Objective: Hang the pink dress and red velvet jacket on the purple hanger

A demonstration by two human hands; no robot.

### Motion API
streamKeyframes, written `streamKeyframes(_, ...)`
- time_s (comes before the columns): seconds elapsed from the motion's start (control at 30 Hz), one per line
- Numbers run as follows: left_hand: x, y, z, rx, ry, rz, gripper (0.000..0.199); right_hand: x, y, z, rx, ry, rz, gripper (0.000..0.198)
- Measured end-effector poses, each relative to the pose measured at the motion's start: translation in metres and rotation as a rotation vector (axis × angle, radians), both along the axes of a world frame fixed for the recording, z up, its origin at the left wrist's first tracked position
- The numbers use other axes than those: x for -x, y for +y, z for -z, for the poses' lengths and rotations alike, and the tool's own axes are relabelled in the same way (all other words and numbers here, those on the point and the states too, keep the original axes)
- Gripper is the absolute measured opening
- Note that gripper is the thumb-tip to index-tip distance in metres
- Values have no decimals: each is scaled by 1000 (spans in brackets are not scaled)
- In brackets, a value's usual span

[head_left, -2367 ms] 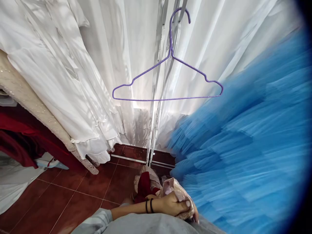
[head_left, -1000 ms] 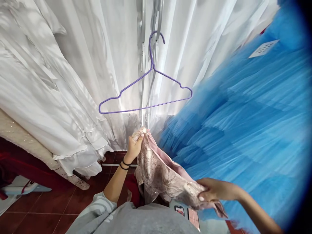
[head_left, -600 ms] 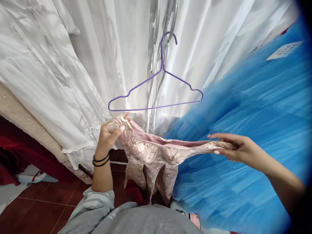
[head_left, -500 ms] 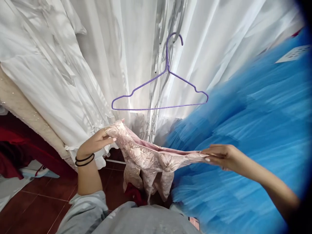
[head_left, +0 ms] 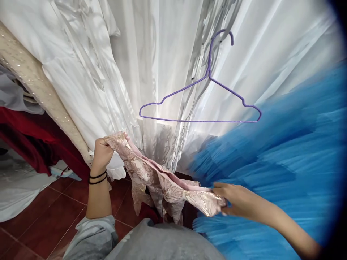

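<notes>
Bright daylight comes through the white curtain [head_left: 173, 54] from behind, so the cloth glows and nearly washes out at the top centre. Dappled shadows fall across the white dresses [head_left: 81, 79] on the left. The purple hanger [head_left: 200, 104] stands sharp against the glow. The blue tulle [head_left: 276, 159] on the right is smeared by motion blur. The right edge and corners darken into a black, curved vignette, and straight folds bend toward the edges.

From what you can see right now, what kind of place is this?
Probably a dress shop or tailoring room. White gowns and a blue tulle dress hang closely together, an empty purple hanger hangs between them, and the left hand and right hand hold a pink brocade garment.
</notes>
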State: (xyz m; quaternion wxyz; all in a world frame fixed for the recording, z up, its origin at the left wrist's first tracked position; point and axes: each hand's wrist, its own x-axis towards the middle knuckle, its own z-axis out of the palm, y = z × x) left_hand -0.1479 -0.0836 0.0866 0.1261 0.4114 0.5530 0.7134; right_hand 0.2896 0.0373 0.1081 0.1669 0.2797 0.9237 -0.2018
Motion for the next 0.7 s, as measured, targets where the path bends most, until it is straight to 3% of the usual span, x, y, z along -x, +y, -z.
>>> streamKeyframes(0.1, 7, -4, -1, 26, -140, 34, 31, -5, 16, 6, -114, 188, 54, 9)
streamKeyframes(0.2, 7, -3, -6, 65, -204, 94, 34, -7, 31, 17, -264, 445, 208, 20)
streamKeyframes(0.3, 3, 8, -6, -6, -194, 53, 34, 4, 39, 39, -388, 799, 379, 17)
streamKeyframes(0.4, 2, 27, -6, -138, -106, -61, 32, 26, 42, 61, -428, 1195, 619, 27)
streamKeyframes(0.47, 2, 42, -11, -189, -13, -88, 28, 42, 43, 69, -448, 1366, 877, 37)
streamKeyframes(0.57, 3, 62, -26, -236, 153, -108, 16, 58, 43, 67, -269, 1520, 1165, 31)
streamKeyframes(0.63, 3, 73, -39, -250, 217, -120, 12, 64, 44, 62, 4, 1628, 1195, 28)
streamKeyframes(0.7, 1, 82, -50, -247, 249, -113, 13, 64, 45, 57, 276, 1730, 1188, 41)
